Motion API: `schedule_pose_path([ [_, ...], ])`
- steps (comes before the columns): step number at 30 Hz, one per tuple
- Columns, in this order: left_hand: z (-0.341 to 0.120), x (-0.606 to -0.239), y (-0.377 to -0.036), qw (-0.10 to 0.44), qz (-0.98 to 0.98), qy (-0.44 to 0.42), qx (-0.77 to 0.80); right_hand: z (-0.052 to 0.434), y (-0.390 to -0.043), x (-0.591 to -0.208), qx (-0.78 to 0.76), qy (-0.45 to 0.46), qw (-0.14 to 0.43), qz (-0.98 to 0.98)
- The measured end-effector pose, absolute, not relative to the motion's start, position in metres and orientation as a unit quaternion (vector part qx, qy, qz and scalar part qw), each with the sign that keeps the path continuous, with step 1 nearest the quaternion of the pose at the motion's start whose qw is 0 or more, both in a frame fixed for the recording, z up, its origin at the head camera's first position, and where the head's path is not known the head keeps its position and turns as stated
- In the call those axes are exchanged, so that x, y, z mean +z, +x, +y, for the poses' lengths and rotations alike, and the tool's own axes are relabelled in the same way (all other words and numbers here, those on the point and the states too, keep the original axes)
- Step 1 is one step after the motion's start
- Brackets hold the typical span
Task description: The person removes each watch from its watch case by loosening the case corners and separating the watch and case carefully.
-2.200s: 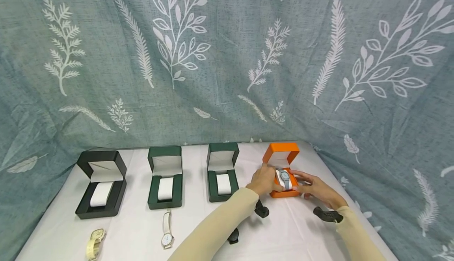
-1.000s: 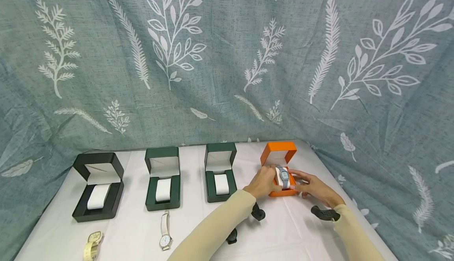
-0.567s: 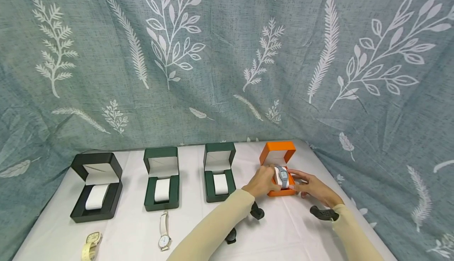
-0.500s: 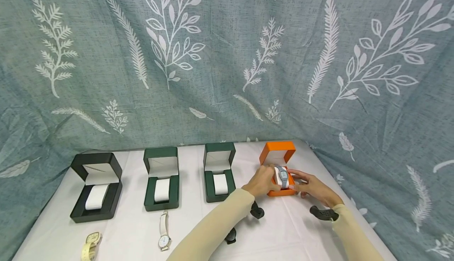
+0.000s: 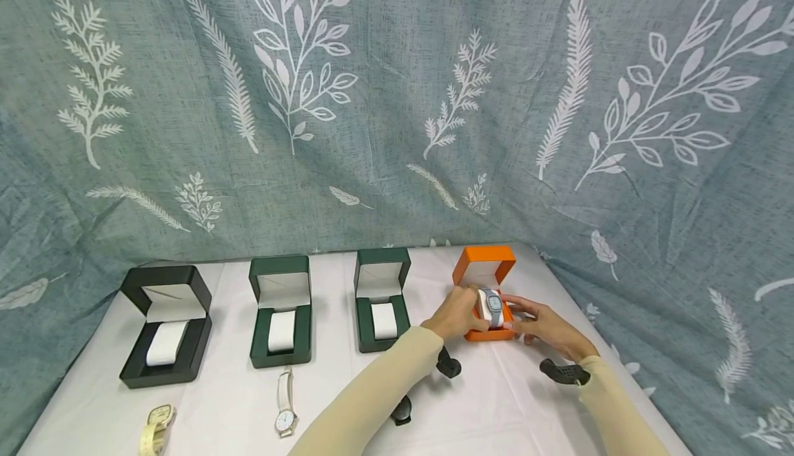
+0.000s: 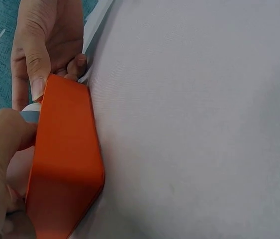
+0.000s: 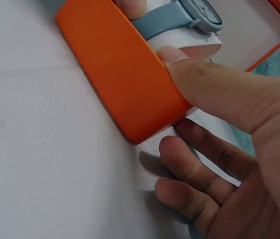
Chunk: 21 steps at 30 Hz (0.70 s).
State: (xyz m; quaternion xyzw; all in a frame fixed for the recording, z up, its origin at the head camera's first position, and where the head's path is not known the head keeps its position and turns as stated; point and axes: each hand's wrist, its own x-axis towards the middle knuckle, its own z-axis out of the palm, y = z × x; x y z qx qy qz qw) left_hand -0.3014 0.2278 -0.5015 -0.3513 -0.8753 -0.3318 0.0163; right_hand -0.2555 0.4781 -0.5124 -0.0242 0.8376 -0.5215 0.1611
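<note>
An orange watch box (image 5: 490, 336) stands with its lid up at the right of the table. In it is a white watch cushion (image 5: 483, 313) carrying a watch with a blue-grey strap (image 5: 493, 302). My left hand (image 5: 455, 315) reaches over the box from the left and grips the cushion, thumb at the front and fingers towards the back. My right hand (image 5: 548, 326) holds the box at its right side. In the right wrist view its thumb presses the rim near the cushion (image 7: 189, 42); its index finger touches the corner below. The left fingers' far ends are partly hidden.
To the left stand two green watch boxes (image 5: 281, 358) (image 5: 383, 346) and a black one (image 5: 158, 376), lids up, each with a white cushion. In front lie a gold-coloured watch (image 5: 158, 430), a watch with a pale strap (image 5: 285, 415) and a dark watch (image 5: 402, 411). A patterned curtain (image 5: 384, 111) hangs behind.
The cushion and watch have tipped slightly to the left within the box, the left hand moving with them. The right hand keeps its hold. The whole view has shifted a little.
</note>
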Motion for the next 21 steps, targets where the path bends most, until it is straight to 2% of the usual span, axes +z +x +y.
schedule_pose_path([
  [5,0.224,-0.497,-0.305,0.016,-0.865,-0.356,-0.352,0.478,-0.256,-0.513,-0.522,-0.021,0.165,0.837],
  [14,0.221,-0.494,-0.301,0.059,-0.882,-0.373,-0.281,0.479,-0.258,-0.513,-0.514,-0.020,0.164,0.842],
  [21,0.226,-0.495,-0.295,0.046,-0.911,-0.332,-0.241,0.478,-0.257,-0.511,-0.515,-0.019,0.165,0.841],
])
